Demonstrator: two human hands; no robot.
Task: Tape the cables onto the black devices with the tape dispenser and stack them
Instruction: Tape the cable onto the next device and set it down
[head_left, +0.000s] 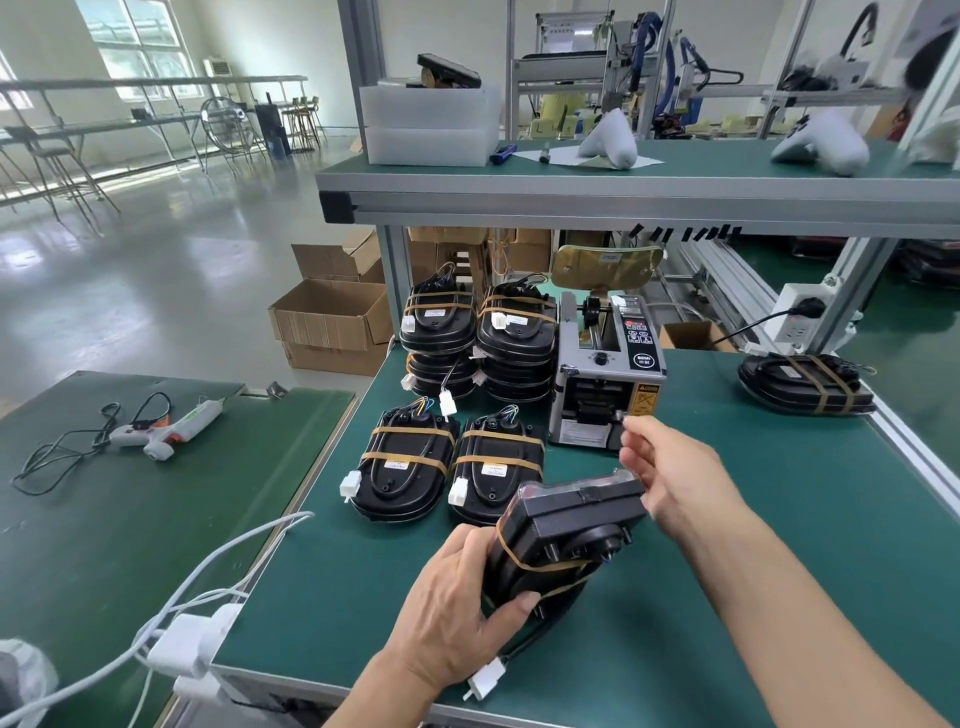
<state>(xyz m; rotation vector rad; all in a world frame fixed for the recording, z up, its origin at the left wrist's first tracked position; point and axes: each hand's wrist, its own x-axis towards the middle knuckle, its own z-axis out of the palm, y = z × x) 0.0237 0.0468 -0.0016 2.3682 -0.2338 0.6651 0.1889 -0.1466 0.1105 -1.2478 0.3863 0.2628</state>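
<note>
The left hand gripped a black device by its side and held it tilted up above the green table. Its white plug hung down on a cable. The right hand reached to the front of the tape dispenser, fingers pinched together; whether they held tape, I cannot tell. Taped devices lay stacked just left of the dispenser.

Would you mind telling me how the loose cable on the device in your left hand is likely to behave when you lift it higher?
The cable will probably dangle: it sags below the device that the left hand grips. Its white plug rests on the table, so it may drag or swing. It looks thin and light.
</note>
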